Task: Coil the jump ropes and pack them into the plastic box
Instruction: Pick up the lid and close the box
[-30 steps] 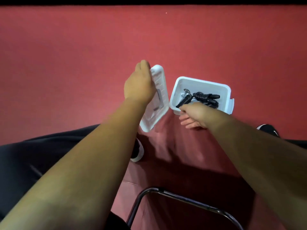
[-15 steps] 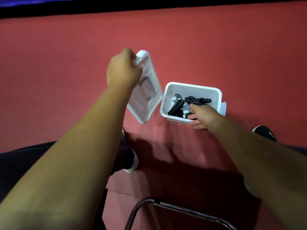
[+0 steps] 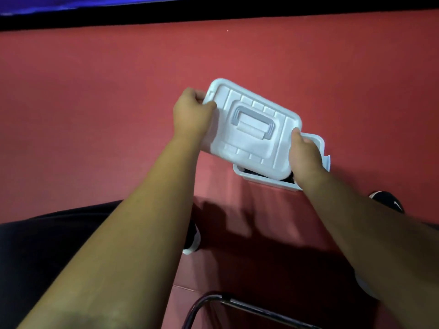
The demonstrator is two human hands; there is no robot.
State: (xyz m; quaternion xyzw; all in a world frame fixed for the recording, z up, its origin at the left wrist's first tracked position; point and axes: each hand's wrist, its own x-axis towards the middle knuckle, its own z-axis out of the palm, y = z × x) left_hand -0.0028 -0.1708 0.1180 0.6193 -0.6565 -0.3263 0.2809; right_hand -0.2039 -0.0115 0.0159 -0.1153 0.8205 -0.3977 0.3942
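Observation:
The white plastic box [image 3: 266, 181] sits on the red floor, mostly covered by its white lid [image 3: 251, 129], which has a grey handle on top. The lid hangs tilted above the box, offset to the left. My left hand [image 3: 192, 115] grips the lid's left end. My right hand [image 3: 305, 157] grips the lid's right end, over the box. Only a dark sliver of the jump ropes [image 3: 251, 172] shows under the lid's near edge; the rest is hidden.
My black shoes [image 3: 387, 200] stand on the red floor to either side, and dark trousers fill the lower left. A dark metal chair frame [image 3: 237, 302] curves at the bottom. A black strip borders the floor at the top.
The left hand swung the lid from upright beside the box to flat over it. The right hand left the ropes in the box and took the lid's right end.

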